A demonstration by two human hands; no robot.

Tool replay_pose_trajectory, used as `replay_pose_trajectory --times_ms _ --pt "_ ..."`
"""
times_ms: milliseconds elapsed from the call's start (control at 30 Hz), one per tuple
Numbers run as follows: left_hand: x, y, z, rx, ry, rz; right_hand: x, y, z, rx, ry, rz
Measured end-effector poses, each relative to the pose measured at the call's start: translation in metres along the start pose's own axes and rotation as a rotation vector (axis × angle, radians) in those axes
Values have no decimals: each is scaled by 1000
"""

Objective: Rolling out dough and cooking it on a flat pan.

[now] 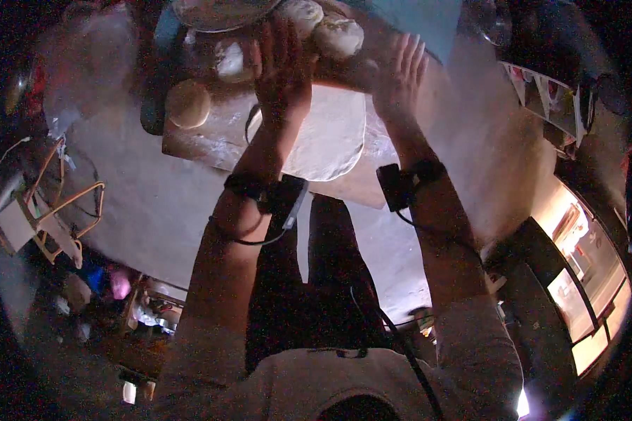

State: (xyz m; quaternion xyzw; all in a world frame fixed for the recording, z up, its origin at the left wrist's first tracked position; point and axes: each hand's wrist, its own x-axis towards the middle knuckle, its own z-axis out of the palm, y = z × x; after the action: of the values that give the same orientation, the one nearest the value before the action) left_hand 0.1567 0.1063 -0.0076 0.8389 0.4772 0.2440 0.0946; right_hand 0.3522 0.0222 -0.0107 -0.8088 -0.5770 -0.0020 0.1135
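Observation:
A flat sheet of pale dough (329, 134) with a rounded near edge lies on a floured wooden board (205, 139). Over the board, at the sheet's far left, is my left hand (283, 68), its fingers stretched forward and slightly apart. My right hand (402, 76) is beyond the sheet's far right corner, fingers straight and a little spread. What lies under both palms is hidden, and the strip between them is in deep shadow. Dough lumps (339, 38) sit past the hands. Left of my left hand are a round dough piece (188, 103) and a white floury patch (229, 59).
A large round vessel (226, 16) stands at the far edge. Metal-framed furniture (63, 210) is on the left, and a bunting-like cloth (545, 94) hangs at the right. Both wrists wear strapped devices with cables; another cable (411, 363) crosses my torso.

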Motion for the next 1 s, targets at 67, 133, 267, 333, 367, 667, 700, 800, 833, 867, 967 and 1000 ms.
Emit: replay_pose_trajectory --times_ms 67,133,267,333,367,667,700,800,833,867,967,1000 --pt "17 12 -6 4 5 71 5 11 -2 40 42 23" --pt "14 4 -4 34 19 138 3 6 -3 103 93 34" --pt "-39 -7 -17 -49 -46 232 -56 -10 -20 273 -131 3" --pt "-49 -3 -30 -1 -278 126 -88 -13 -31 43 -274 -93" --pt "-50 -7 -29 30 -284 163 -95 -16 -33 -48 -313 -128" --pt "-5 4 -14 -268 -52 138 -5 20 9 217 206 -66" --pt "-6 8 -21 -292 -50 103 -6 23 13 243 218 -65" --pt "-28 3 -34 -243 -96 73 -45 33 31 236 72 -64" --pt "-36 -1 -34 -180 -157 82 -63 41 41 217 -3 -63" --pt "-36 -3 -33 -177 -148 76 -84 52 53 186 -80 -59" --pt "-29 -1 -39 -17 -106 159 -142 100 118 23 -251 -4" --pt "-21 -1 -47 -140 -136 123 -144 97 121 -18 -276 2"
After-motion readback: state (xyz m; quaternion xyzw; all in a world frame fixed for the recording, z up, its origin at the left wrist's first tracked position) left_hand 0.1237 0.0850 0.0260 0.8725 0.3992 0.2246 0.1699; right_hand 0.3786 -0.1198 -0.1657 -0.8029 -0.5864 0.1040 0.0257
